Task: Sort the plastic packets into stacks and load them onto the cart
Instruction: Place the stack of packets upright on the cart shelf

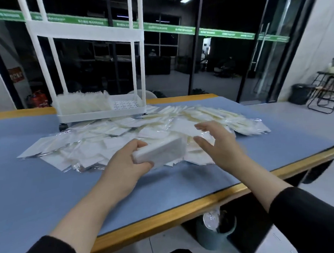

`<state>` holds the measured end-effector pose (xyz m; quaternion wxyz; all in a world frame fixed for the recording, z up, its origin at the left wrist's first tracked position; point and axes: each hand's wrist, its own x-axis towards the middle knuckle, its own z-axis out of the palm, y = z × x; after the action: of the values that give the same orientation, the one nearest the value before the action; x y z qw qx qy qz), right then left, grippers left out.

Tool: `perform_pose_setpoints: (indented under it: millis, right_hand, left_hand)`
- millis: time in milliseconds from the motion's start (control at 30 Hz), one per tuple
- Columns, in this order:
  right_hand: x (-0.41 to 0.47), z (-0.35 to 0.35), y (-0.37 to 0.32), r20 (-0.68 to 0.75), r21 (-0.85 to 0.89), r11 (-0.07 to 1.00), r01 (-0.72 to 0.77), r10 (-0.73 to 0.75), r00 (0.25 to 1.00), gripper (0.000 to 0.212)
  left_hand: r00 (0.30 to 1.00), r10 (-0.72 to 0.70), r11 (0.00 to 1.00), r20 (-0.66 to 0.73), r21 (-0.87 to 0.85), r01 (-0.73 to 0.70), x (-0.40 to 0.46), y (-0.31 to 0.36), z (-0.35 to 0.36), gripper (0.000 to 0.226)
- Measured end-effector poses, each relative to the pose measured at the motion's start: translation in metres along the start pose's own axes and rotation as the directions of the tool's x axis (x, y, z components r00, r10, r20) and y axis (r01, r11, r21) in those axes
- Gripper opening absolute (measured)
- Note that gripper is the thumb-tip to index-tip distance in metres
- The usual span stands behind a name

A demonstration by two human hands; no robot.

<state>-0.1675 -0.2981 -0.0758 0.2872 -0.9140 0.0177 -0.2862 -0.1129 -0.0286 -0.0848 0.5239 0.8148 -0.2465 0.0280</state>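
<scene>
The left hand grips a thick white stack of packets, thumb on top and fingers curled beneath, just above the near edge of the loose pile of packets. At three o'clock from the stack, the right hand hovers with fingers spread wide, holding nothing. The pile sprawls across the blue surface. At eleven o'clock stands the white cart, its bottom tray holding packed packets on the left side.
</scene>
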Motion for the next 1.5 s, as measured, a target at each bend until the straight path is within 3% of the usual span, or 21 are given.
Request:
perform_pose_setpoints:
  millis: [133,300,367,433,533,600,800,1000,1200,1300,1500]
  right_hand:
    - [0.021,-0.016,0.027,0.195,-0.239,0.969,0.053,-0.006,0.981,0.061]
    - [0.052,-0.004,0.031,0.383,-0.431,0.894,0.122,0.059,0.922,0.093]
    - [0.06,0.003,0.032,0.418,-0.459,0.883,0.094,0.121,0.9,0.086]
    - [0.063,0.009,0.032,0.388,-0.503,0.861,0.072,0.15,0.909,0.066]
    - [0.059,0.015,0.031,0.299,-0.584,0.794,0.172,0.013,0.954,0.03]
    - [0.055,0.017,0.034,0.246,-0.556,0.809,0.193,-0.062,0.967,0.022]
    - [0.052,0.006,0.028,0.094,-0.405,0.902,0.148,-0.121,0.988,0.029]
    - [0.058,-0.016,0.005,0.041,-0.131,0.991,0.005,0.0,0.999,0.018]
    - [0.057,-0.027,-0.007,0.002,-0.11,0.994,0.001,-0.001,1.0,0.022]
    - [0.056,-0.031,-0.014,-0.129,-0.082,0.996,0.018,-0.029,0.991,0.027]
    - [0.064,-0.046,-0.042,-0.311,0.135,0.991,0.024,0.019,0.95,0.023]
  left_hand:
    - [0.998,-0.026,0.999,0.054,0.026,0.025,0.005,-0.006,0.011,0.039]
    - [0.997,-0.074,0.995,0.013,-0.069,0.075,0.002,-0.011,0.01,0.047]
    - [0.997,-0.071,0.993,0.013,-0.094,0.072,0.002,-0.011,0.01,0.046]
    - [0.998,-0.07,0.992,0.005,-0.11,0.07,0.002,-0.012,0.01,0.045]
    - [0.997,-0.08,0.992,0.003,-0.102,0.08,0.002,-0.012,0.009,0.046]
    - [0.996,-0.086,0.991,0.006,-0.1,0.086,0.002,-0.013,0.009,0.047]
    - [0.998,-0.066,0.987,0.003,-0.145,0.066,0.003,-0.013,0.01,0.047]
    - [0.998,-0.06,0.988,-0.009,-0.143,0.058,0.003,-0.017,0.008,0.047]
    - [0.998,-0.038,0.986,-0.045,-0.165,0.03,0.0,-0.012,0.005,0.047]
    - [0.997,-0.047,0.977,-0.064,-0.212,0.033,0.001,-0.011,0.005,0.046]
    - [0.991,-0.089,0.953,-0.104,-0.3,0.054,-0.001,-0.013,-0.01,0.045]
